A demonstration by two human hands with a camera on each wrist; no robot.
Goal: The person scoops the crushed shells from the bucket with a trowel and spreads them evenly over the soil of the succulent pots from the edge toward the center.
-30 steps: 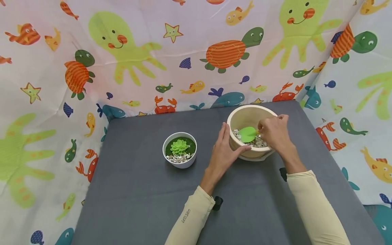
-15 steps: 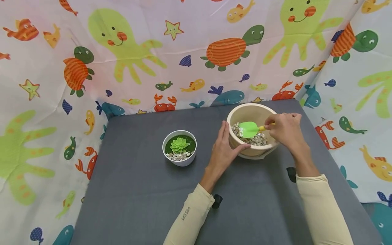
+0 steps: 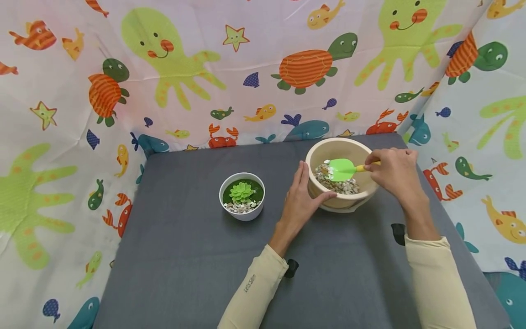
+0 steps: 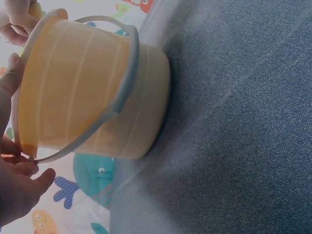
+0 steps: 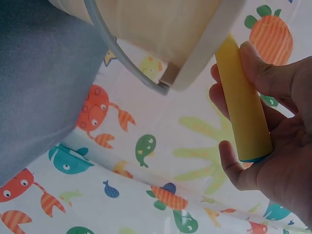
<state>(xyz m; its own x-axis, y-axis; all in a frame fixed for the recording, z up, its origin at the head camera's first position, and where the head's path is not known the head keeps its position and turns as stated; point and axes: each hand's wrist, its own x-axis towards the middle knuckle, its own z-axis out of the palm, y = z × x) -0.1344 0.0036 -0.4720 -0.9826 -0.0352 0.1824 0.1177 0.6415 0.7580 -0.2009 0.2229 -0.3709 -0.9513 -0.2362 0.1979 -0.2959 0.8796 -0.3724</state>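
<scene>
A cream bucket with a folded-down handle stands at the right of the table, pale pebbles inside it. My left hand rests against the bucket's near left side, fingers straight along the outside and thumb by the front rim. Between the thumb and fingers of my right hand is the yellow handle of a toy trowel. Its green blade is over the pebbles in the bucket, with a few white stones at the tip. In the left wrist view, the bucket's outer wall hides the pebbles.
Left of the bucket stands a white pot with a green succulent and white stones. A grey cloth covers the table. Curtains printed with sea animals rise at the back and both sides.
My right hand has moved right, drawing the trowel back and lifting its blade a little from the pebbles, so more handle shows. My left hand has kept its place on the bucket.
</scene>
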